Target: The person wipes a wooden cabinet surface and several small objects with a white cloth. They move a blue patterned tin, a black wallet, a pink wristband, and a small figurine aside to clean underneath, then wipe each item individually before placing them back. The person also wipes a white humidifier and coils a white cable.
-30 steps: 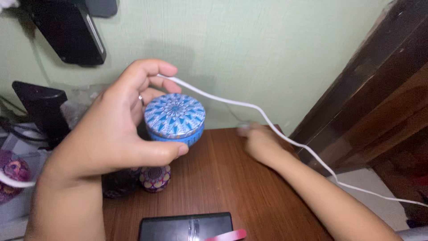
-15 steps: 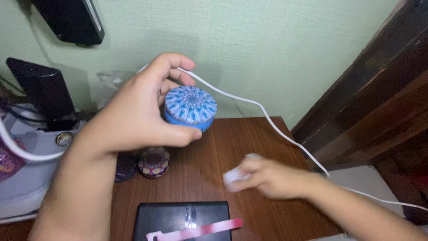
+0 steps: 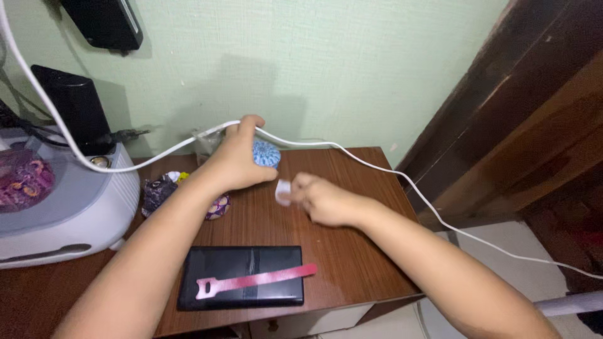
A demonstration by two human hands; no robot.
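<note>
My left hand (image 3: 237,158) is closed around a round blue patterned tin (image 3: 267,153), which now rests low at the back of the brown wooden table (image 3: 352,188). A white cable (image 3: 377,171) runs over that hand and off to the right. Over the middle of the table, my right hand (image 3: 317,198) pinches a small white object (image 3: 283,191) in its fingertips, just in front of the tin.
A black flat case (image 3: 242,285) with a red strap (image 3: 254,279) lies near the front edge. A white machine (image 3: 59,207) and a black box (image 3: 75,110) stand at the left. Small patterned items (image 3: 157,188) lie beside it. A dark wooden door frame (image 3: 502,113) rises on the right.
My left hand has carried the blue tin from up near the camera down to the back of the table. My right hand moved from the wall side to mid-table, now holding the white object.
</note>
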